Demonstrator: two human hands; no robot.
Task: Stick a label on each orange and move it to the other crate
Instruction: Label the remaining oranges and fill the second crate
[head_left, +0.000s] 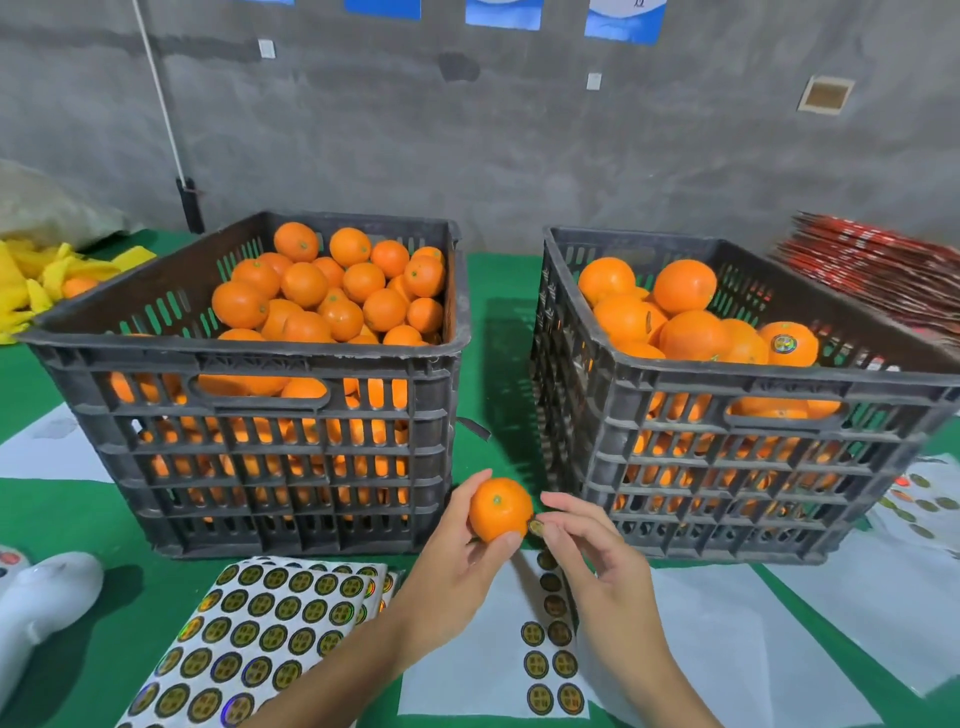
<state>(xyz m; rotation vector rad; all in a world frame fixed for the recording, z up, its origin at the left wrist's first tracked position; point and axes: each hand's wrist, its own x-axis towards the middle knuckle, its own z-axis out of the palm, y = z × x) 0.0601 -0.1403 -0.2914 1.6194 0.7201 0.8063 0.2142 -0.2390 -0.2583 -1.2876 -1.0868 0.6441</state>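
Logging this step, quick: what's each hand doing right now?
Left hand: grips an orange in front of the crates.
Right hand: pinches a round label at the orange's side.

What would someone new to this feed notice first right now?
Two dark crates of oranges fill the green table: the left crate heaped, the right crate holding at least one labelled orange. In front, the left hand holds an orange while the right hand brings a label to its side, above the sticker sheets.
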